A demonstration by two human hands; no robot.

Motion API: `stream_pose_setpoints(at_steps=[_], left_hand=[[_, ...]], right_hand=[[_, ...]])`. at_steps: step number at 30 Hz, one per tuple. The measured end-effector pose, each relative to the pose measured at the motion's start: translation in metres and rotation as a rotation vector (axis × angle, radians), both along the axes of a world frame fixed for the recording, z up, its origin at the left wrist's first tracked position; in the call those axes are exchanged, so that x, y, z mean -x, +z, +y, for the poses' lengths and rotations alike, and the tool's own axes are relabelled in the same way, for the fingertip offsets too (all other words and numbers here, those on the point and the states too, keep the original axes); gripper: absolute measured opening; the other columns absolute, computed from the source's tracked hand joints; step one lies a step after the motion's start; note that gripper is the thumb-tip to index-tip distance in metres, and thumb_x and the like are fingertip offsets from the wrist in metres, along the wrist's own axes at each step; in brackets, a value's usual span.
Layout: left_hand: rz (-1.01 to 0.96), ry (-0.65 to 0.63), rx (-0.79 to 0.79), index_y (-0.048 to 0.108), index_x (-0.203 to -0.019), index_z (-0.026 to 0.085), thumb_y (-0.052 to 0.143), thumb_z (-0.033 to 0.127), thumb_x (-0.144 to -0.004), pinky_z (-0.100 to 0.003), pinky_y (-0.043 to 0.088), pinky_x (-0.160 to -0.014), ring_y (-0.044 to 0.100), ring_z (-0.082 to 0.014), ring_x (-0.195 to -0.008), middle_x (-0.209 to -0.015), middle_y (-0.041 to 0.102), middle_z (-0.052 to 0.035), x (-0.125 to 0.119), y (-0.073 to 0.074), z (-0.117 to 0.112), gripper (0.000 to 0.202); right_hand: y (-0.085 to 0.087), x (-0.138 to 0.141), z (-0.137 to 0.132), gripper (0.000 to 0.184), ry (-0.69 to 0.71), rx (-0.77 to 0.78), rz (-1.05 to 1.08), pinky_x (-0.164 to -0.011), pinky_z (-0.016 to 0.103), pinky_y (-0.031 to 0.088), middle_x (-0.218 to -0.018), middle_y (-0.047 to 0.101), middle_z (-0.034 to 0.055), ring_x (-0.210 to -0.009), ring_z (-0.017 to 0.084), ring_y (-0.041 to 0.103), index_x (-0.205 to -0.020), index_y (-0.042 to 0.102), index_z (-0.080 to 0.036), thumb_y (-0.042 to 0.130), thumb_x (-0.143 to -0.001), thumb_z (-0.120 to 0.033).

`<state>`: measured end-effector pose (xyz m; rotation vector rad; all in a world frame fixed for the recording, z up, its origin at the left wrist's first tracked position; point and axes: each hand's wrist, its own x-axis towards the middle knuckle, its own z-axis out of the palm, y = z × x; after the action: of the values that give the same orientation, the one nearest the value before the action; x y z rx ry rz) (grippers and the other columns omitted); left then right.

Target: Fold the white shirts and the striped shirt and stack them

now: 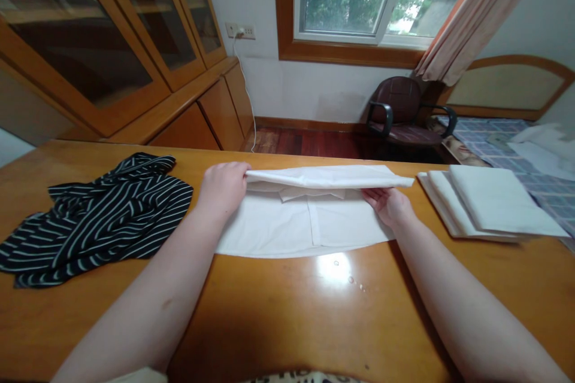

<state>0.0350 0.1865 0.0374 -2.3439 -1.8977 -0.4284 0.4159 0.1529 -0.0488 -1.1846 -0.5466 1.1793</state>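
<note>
Plain white garment [269, 227], partly folded

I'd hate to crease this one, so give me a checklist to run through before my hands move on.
1. Left hand on the raised fold of the white cloth: ok, at its left end.
2. Right hand firmly gripping: cannot tell; its fingers are under the fold's right end.
3. Upper layer flat: not ok, its near edge is lifted.
4. Striped cloth clear of the white cloth: ok, they lie apart.
5. Table dry: cannot tell; small spots near the glare may be drops or marks.
</note>
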Motion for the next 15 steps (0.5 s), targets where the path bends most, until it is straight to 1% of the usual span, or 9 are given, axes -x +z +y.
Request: stream_pose_setpoints(at_steps=[2, 4, 5, 6, 8, 10, 12, 13, 15], left_hand=[[0.098, -0.041, 0.061, 0.059, -0.119, 0.021, 0.049, 0.013, -0.077, -0.052, 0.026, -0.105, 0.048, -0.033, -0.121, -0.127, 0.058, -0.0134, -0.018, -0.001, -0.011, 0.044], [0.145, -0.177, 0.161, 0.045, -0.135, 0.022, 0.056, 0.014, -0.074, -0.053, 0.016, -0.11, 0.033, -0.0319, -0.134, -0.145, 0.04, -0.0127, -0.05, -0.005, -0.025, 0.063], [0.146, -0.265, 0.225, 0.036, -0.141, 0.023, 0.059, 0.019, -0.074, -0.053, 0.015, -0.111, 0.028, -0.0312, -0.137, -0.15, 0.033, -0.0123, -0.07, -0.007, -0.031, 0.071], [0.135, -0.317, 0.286, 0.029, -0.144, 0.022, 0.063, 0.025, -0.074, -0.054, 0.016, -0.11, 0.026, -0.0322, -0.138, -0.152, 0.028, -0.0133, -0.093, -0.009, -0.037, 0.078], [0.085, -0.429, 0.288, 0.021, -0.147, 0.021, 0.063, 0.035, -0.076, -0.052, 0.02, -0.11, 0.026, -0.0319, -0.138, -0.153, 0.023, -0.0152, -0.142, -0.012, -0.043, 0.084], [0.034, -0.52, 0.199, 0.021, -0.146, 0.019, 0.06, 0.035, -0.08, -0.046, 0.023, -0.11, 0.029, -0.0281, -0.136, -0.153, 0.024, -0.0148, -0.188, -0.015, -0.042, 0.079], [-0.028, -0.487, 0.103, 0.024, -0.145, 0.016, 0.051, 0.028, -0.086, -0.043, 0.028, -0.108, 0.036, -0.0261, -0.132, -0.149, 0.033, -0.0157, -0.223, -0.017, -0.034, 0.065], [-0.058, -0.455, 0.094, 0.028, -0.143, 0.015, 0.046, 0.024, -0.088, -0.041, 0.033, -0.103, 0.044, -0.0247, -0.125, -0.142, 0.042, -0.0161, -0.234, -0.018, -0.029, 0.059], [-0.107, -0.407, 0.151, 0.043, -0.134, 0.015, 0.039, 0.019, -0.09, -0.037, 0.042, -0.092, 0.057, -0.0227, -0.108, -0.122, 0.059, -0.014, -0.244, -0.02, -0.016, 0.044]], right_hand=[[-0.001, -0.004, 0.001, 0.011, 0.028, -0.044, 0.056, -0.085, 0.034, 0.052, -0.086, 0.07, 0.0017, -0.086, 0.016, 0.066, -0.084, 0.059, -0.024, 0.054, -0.074, -0.023], [-0.003, -0.005, 0.001, 0.013, 0.029, -0.074, 0.081, -0.084, 0.033, 0.053, -0.087, 0.07, 0.0009, -0.087, 0.016, 0.065, -0.086, 0.059, -0.024, 0.054, -0.074, -0.022], [-0.003, -0.004, 0.001, 0.014, 0.016, -0.083, 0.082, -0.083, 0.033, 0.053, -0.088, 0.07, 0.0011, -0.087, 0.016, 0.065, -0.087, 0.06, -0.024, 0.054, -0.075, -0.023], [-0.004, -0.003, 0.001, 0.014, 0.001, -0.091, 0.077, -0.083, 0.033, 0.053, -0.088, 0.07, 0.0013, -0.088, 0.016, 0.065, -0.088, 0.06, -0.024, 0.053, -0.076, -0.024], [-0.006, 0.002, 0.001, 0.016, 0.0, -0.113, 0.057, -0.082, 0.034, 0.053, -0.09, 0.07, 0.0018, -0.09, 0.017, 0.065, -0.09, 0.06, -0.023, 0.053, -0.077, -0.027], [-0.007, 0.008, 0.0, 0.02, 0.053, -0.137, 0.023, -0.082, 0.034, 0.053, -0.092, 0.07, 0.002, -0.09, 0.018, 0.065, -0.093, 0.06, -0.022, 0.054, -0.076, -0.029], [-0.007, 0.013, -0.002, 0.024, 0.117, -0.149, -0.05, -0.08, 0.033, 0.053, -0.091, 0.07, 0.0018, -0.088, 0.018, 0.065, -0.097, 0.06, -0.022, 0.057, -0.075, -0.031], [-0.007, 0.016, -0.003, 0.026, 0.144, -0.148, -0.105, -0.08, 0.033, 0.053, -0.091, 0.07, 0.0017, -0.087, 0.018, 0.065, -0.099, 0.06, -0.022, 0.059, -0.074, -0.031], [-0.004, 0.019, -0.006, 0.028, 0.183, -0.147, -0.25, -0.082, 0.033, 0.052, -0.095, 0.069, 0.0021, -0.091, 0.018, 0.064, -0.101, 0.06, -0.022, 0.06, -0.076, -0.034]])
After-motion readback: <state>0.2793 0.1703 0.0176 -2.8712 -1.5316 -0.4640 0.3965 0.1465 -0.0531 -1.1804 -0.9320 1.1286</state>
